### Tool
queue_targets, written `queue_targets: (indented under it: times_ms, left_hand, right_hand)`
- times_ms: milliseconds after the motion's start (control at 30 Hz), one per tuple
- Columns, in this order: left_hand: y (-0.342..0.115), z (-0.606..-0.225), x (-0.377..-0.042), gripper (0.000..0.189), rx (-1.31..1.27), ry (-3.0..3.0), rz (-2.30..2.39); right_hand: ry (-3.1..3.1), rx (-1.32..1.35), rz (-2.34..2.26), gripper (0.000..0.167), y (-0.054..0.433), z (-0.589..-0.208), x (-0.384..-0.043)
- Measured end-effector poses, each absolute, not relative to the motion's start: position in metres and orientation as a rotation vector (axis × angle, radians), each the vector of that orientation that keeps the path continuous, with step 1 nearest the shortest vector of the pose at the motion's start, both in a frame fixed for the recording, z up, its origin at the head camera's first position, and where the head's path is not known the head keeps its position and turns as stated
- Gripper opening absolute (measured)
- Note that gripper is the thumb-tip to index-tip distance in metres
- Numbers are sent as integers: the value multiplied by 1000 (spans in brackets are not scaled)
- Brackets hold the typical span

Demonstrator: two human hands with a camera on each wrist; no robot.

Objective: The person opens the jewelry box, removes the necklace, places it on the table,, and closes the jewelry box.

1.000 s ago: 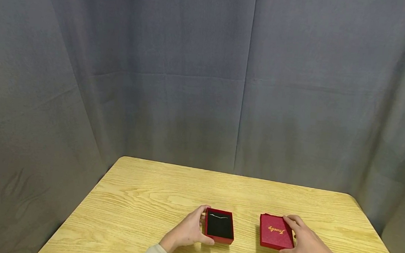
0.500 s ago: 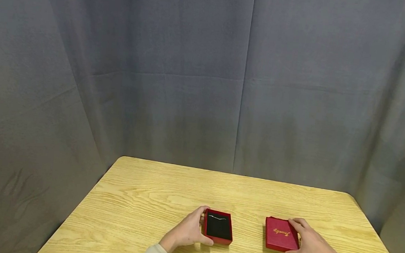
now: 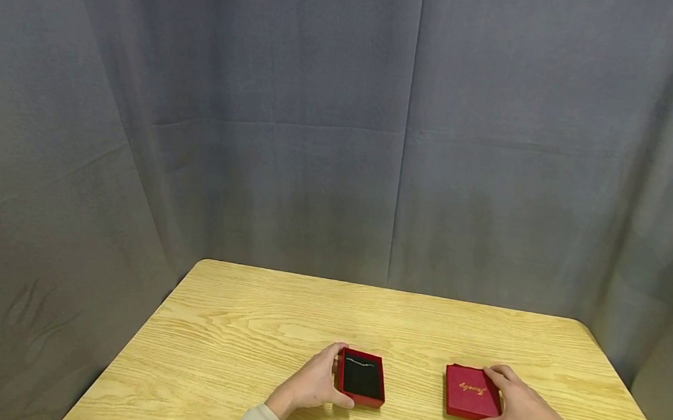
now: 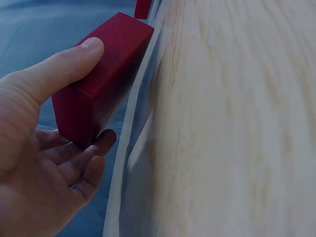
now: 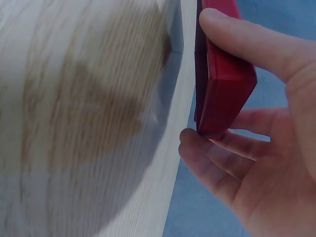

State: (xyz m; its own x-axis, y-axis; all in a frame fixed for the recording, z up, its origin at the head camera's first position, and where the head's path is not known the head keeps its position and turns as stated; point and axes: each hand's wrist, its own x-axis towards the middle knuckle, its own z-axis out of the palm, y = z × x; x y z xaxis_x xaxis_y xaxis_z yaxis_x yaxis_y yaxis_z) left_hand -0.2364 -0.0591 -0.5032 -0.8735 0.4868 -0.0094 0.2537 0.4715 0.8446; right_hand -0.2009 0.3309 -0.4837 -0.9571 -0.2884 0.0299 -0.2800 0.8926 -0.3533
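Note:
My left hand (image 3: pixel 314 381) grips the left side of a red jewelry box base (image 3: pixel 361 400), thumb at the near side and fingers at the far side. Inside the base lies a black insert (image 3: pixel 363 382) with a thin silver chain (image 3: pixel 359 362) across its far part. In the left wrist view the box base (image 4: pixel 106 64) is tilted and raised off the table. To the right, my right hand (image 3: pixel 524 408) holds the red box lid (image 3: pixel 469 401), its gold lettering facing up. The right wrist view shows the lid (image 5: pixel 229 89) above the table, thumb on one edge, fingertips at the opposite one.
Both box parts are over the near half of a light wooden table (image 3: pixel 246 321), with bare wood between them. Grey curtains (image 3: pixel 316 169) hang behind the table and along its sides.
My right hand has carried the lid to the right and slightly nearer, widening the gap between lid and base. The left hand and base have barely shifted.

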Motion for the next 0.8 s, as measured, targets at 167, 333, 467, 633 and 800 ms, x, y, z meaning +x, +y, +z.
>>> queue_targets:
  times_ms: [167,333,467,633,800]
  left_hand:
    - [-59,-505,-236,101,632,2498,1324]
    - [-58,-506,-236,102,617,2519,1296]
    - [-58,-505,-236,102,607,2513,1292]
    - [-59,-505,-237,100,620,2508,1274]
    - [-59,-504,-238,99,623,2510,1238]
  right_hand:
    - [3031,-440,-545,98,332,-486,-202]
    - [3004,-413,-546,95,332,-489,-203]
    - [2997,-424,-542,95,333,-490,-204]
    - [2993,-444,-538,95,333,-488,-205]
    - [2952,-384,-545,95,333,-487,-207]
